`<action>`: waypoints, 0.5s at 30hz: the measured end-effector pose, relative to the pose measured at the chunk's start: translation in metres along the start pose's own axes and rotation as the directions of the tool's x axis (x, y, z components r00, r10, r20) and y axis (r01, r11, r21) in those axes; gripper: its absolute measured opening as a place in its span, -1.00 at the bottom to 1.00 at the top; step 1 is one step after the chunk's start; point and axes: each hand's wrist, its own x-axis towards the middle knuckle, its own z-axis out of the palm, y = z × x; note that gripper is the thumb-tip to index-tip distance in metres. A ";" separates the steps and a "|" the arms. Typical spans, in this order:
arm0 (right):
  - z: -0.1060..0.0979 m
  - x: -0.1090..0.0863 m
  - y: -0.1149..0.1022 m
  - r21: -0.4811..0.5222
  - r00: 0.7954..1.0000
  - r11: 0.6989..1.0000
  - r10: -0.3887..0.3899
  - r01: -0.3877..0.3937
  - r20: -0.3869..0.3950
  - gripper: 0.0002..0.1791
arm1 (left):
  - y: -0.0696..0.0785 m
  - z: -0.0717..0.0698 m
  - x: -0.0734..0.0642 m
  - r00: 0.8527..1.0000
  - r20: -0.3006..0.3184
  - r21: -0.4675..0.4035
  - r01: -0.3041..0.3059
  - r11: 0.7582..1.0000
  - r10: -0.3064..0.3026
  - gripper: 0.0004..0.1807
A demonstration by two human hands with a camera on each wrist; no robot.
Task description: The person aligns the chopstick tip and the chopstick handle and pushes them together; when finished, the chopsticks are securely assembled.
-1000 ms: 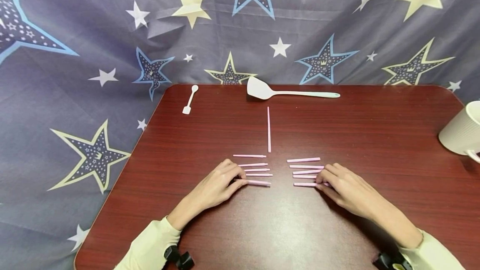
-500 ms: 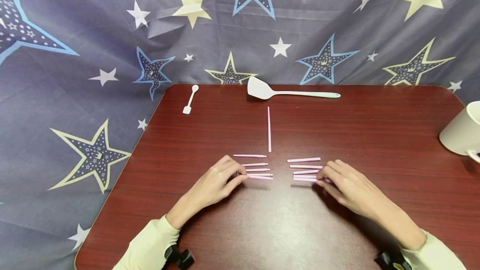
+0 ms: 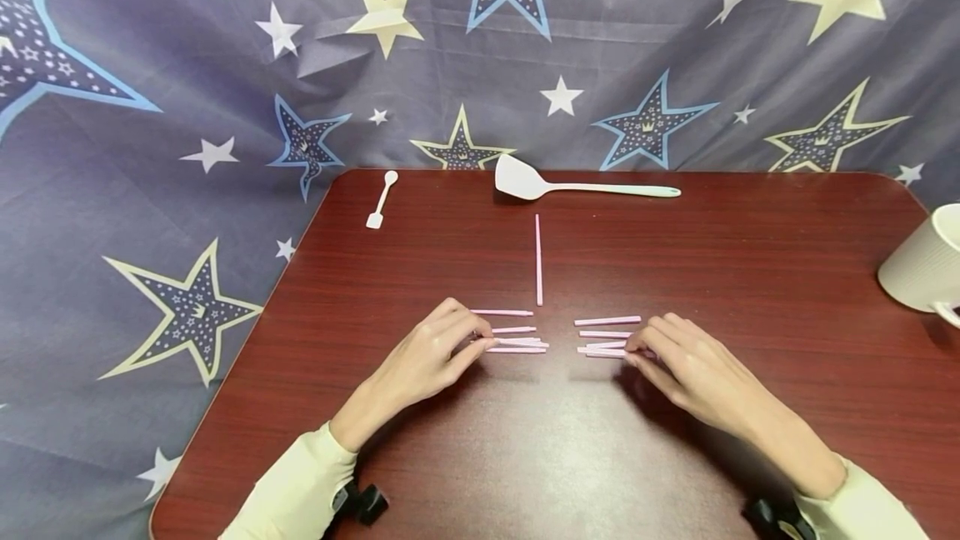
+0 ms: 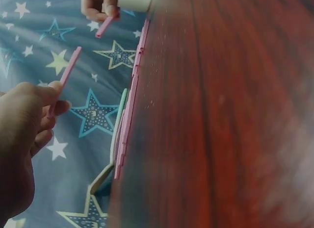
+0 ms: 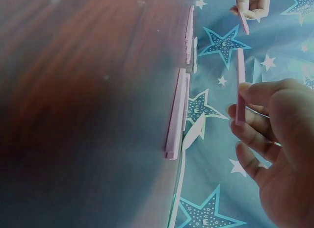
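Note:
My left hand (image 3: 427, 357) pinches a slim pink stick (image 4: 71, 66) between thumb and fingers, raised above the table. Across from it, my right hand (image 3: 693, 369) grips a second pink stick (image 5: 241, 71), also lifted. The two held sticks point toward each other, with a gap between their ends. Under the left fingers lies a column of pink sticks (image 3: 504, 312) with narrower tips at their right ends. A matching column of pink sticks (image 3: 607, 321) lies beside the right fingers, partly covered by them. Beyond both columns, a longer pink stick (image 3: 538, 261) lies lengthwise.
A white spatula (image 3: 521, 177) with a pale green handle lies along the table's far edge. To its left is a small white double-ended scoop (image 3: 382, 200). A white ribbed mug (image 3: 921, 261) stands at the right. Behind the brown table (image 3: 750, 257) hangs a star-patterned cloth (image 3: 480, 65).
Both hands have lifted the nearest stick of each column off the table and moved it slightly away from me, over the other sticks. The right hand has also shifted a little left.

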 end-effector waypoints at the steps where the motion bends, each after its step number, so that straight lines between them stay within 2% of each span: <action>1: 0.000 0.001 0.000 0.002 1.000 1.000 -0.006 0.006 -0.006 -0.53 | 0.000 -0.001 0.001 1.000 -0.001 0.002 -0.002 1.000 0.002 -0.95; 8: -0.003 0.009 -0.003 0.006 0.998 0.999 -0.035 0.035 -0.051 -0.56 | 0.004 -0.006 0.009 1.000 0.002 -0.001 -0.010 1.000 0.010 -0.86; 15: -0.006 0.016 -0.007 0.024 0.999 0.999 -0.020 0.021 -0.031 -0.56 | 0.008 -0.011 0.016 1.000 0.006 0.003 -0.028 1.000 0.028 -0.86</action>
